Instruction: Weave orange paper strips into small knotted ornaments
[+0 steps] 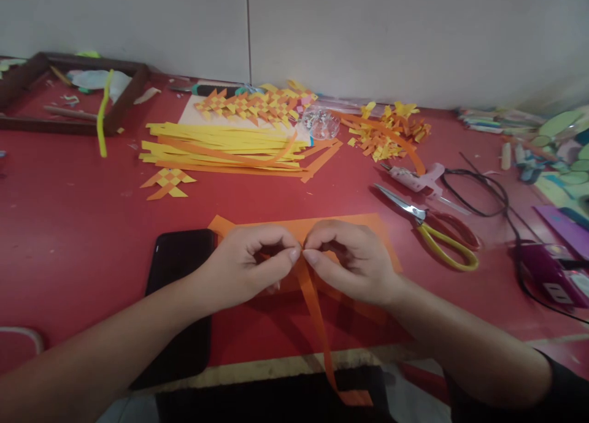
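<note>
My left hand [251,263] and my right hand [352,260] meet thumb to thumb over an orange paper sheet [345,224] on the red table [83,227]. Both pinch the top of a long orange paper strip [317,316], which hangs down past the table's front edge. The fingers of both hands are curled closed around the strip. A black phone [181,260] lies just left of my left hand, partly under the forearm.
A pile of yellow and orange strips [225,147] and woven pieces [255,104] lies behind. A small woven piece [169,182] sits at the left. Scissors [432,227], a glue gun [416,179] with its cable, paper scraps [389,135] and a wooden frame [69,92] surround the area.
</note>
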Action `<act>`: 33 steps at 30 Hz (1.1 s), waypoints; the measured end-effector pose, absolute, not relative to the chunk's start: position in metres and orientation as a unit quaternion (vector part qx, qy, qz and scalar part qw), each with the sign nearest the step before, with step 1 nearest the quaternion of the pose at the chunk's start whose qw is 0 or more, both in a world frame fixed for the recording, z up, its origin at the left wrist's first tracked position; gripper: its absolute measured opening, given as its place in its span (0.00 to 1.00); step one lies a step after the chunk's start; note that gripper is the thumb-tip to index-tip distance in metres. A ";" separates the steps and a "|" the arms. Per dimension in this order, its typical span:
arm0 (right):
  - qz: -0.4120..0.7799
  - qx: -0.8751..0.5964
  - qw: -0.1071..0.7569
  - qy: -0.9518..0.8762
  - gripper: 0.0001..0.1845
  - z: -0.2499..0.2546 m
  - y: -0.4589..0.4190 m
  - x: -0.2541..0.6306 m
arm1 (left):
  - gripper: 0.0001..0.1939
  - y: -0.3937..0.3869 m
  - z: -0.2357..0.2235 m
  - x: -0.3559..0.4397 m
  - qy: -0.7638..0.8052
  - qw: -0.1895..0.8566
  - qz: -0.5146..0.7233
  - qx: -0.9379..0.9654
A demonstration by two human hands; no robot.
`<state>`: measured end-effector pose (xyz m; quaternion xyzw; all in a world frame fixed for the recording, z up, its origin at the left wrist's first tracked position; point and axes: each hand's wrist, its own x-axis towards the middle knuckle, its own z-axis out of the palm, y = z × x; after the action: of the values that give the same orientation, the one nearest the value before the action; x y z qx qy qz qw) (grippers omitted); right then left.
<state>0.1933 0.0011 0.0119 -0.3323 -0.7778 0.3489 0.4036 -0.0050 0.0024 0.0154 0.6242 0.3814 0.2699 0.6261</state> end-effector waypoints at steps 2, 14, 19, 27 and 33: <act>0.344 -0.330 0.406 -0.780 0.04 0.012 0.001 0.194 | 0.09 0.003 0.015 -0.005 0.378 0.628 0.272 0.624; 0.344 -0.342 0.398 -0.779 0.04 0.011 0.002 0.195 | 0.11 0.002 0.017 -0.006 0.397 0.619 0.255 0.628; 0.330 -0.338 0.401 -0.785 0.04 0.012 0.001 0.196 | 0.10 0.002 0.016 -0.006 0.404 0.623 0.266 0.614; 0.395 -0.349 0.378 -0.761 0.05 0.011 0.003 0.197 | 0.12 0.003 0.016 -0.007 0.392 0.638 0.263 0.608; 0.348 -0.341 0.393 -0.780 0.05 0.011 0.002 0.197 | 0.12 0.002 0.016 -0.007 0.389 0.626 0.265 0.621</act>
<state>0.1967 0.0024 0.0107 -0.3414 -0.7797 0.3481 0.3929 -0.0068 0.0023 0.0158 0.6213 0.3893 0.2654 0.6261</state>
